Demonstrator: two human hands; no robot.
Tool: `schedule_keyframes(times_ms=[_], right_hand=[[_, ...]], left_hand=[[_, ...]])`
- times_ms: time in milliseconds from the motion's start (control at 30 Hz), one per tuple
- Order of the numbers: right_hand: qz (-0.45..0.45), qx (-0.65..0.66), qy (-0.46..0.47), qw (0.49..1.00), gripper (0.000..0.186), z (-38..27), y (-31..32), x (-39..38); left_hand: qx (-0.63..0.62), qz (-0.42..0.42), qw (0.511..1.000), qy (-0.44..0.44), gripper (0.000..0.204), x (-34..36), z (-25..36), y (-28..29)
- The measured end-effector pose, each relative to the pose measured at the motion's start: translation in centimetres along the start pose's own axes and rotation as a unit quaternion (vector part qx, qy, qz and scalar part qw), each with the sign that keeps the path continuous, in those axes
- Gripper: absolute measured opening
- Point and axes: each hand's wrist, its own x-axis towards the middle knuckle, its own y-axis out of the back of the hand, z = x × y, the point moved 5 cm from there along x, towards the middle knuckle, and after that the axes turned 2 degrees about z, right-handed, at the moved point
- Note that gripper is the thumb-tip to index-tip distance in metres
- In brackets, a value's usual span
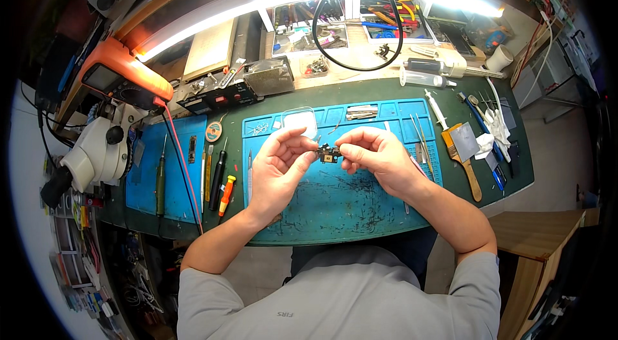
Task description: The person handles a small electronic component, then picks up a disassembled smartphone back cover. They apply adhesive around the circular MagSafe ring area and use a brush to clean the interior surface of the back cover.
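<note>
A small, dark, jagged circuit board (pixel 330 155) with a pale square on its face is held above the scuffed, rubbery blue mat (pixel 335 208) on the bench (pixel 518 169). The left hand (pixel 281 161) pinches one end between thumb and curled fingers, the right hand (pixel 380 158) the other; fingertips hide both ends. Finer parts are too small to make out. The left fingers partly cover a clear, rounded plastic box (pixel 300 119).

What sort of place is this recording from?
Probably an electronics repair workbench: there is an orange multimeter with test leads at the left, a scuffed blue work mat in the middle, and a small dark electronic part above it.
</note>
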Motion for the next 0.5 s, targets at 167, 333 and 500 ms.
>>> schedule_keyframes(times_ms=[167, 333, 500], right_hand=[[0.003, -0.001, -0.001, 1.0, 0.025, 0.03, 0.02, 0.01], [0.0, -0.01, 0.006, 1.0, 0.025, 0.11, 0.02, 0.05], [-0.004, -0.046, 0.002, 0.999, 0.026, -0.12, -0.46, -0.06]], left_hand=[[0.006, -0.001, 1.0, 0.001, 0.043, 0.0, 0.01, 0.03], [0.014, 0.003, 1.0, 0.006, 0.042, -0.02, -0.15, 0.15], [0.006, 0.006, 0.999, 0.031, 0.04, -0.05, -0.08, 0.12]])
